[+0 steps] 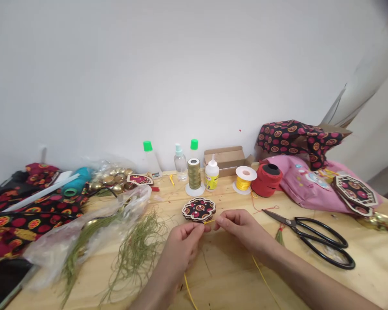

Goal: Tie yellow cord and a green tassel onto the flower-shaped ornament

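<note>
A yellow cord [208,222] runs between my two hands, pinched in the fingertips of each. My left hand [188,241] is closed on it just below a cloud-shaped ornament [198,209], which has a pale wooden rim and dark patterned fabric. My right hand [238,224] pinches the cord a little to the right. Loose lengths of the cord trail down below both hands toward the front of the table. Whether the cord is fastened to the ornament's lower edge is hidden by my fingers.
Black-handled scissors [310,234] lie at the right. Behind stand a glue bottle [211,174], an olive thread spool [194,174], a yellow cord spool [244,181] and a red thread cone [267,178]. Green tassel threads [137,245] and a plastic bag [48,247] lie left.
</note>
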Available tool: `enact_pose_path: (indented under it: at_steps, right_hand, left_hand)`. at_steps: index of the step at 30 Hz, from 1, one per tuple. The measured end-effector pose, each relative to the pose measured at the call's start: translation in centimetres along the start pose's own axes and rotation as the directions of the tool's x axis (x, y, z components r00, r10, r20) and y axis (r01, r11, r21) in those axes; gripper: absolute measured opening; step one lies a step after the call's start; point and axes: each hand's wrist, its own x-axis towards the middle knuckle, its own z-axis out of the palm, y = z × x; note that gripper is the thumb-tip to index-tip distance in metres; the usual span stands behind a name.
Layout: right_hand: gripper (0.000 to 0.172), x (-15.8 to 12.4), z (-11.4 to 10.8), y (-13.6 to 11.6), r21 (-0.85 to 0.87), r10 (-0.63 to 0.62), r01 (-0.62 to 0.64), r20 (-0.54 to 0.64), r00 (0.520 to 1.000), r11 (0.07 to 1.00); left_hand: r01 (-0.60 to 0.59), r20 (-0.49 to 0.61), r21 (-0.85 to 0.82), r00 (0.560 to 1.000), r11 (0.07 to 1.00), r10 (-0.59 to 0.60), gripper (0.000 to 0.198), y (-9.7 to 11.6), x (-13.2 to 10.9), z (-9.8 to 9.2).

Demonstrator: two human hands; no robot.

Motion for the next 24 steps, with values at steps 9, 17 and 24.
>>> enact_pose_path:
  at_steps: [9, 17, 24]
  right_hand:
    - [0.03, 0.1, 0.4, 0.8, -0.074, -0.044, 0.043, -0.014, 0.999, 0.996]
    - [0.022, -0.9, 0.8, 0.7, -0.516, -0.388, 0.447, 0.225, 0.894, 0.73]
    - [0.017, -0.7, 0.6, 0.8, -0.53, -0.463, 0.536, 0.277, 0.842, 0.657]
  left_hand:
    - [-0.297, -0.017, 0.509, 0.935, 0.808, 0.354, 0.032, 0.0, -0.3, -0.5]
    - [-0.266, -0.017, 0.674, 0.927, 0.689, 0.374, 0.029, 0.0, -0.3, -0.3]
    - [-0.313, 0.017, 0.616, 0.923, 0.723, 0.385, 0.029, -0.2, -0.2, 0.1]
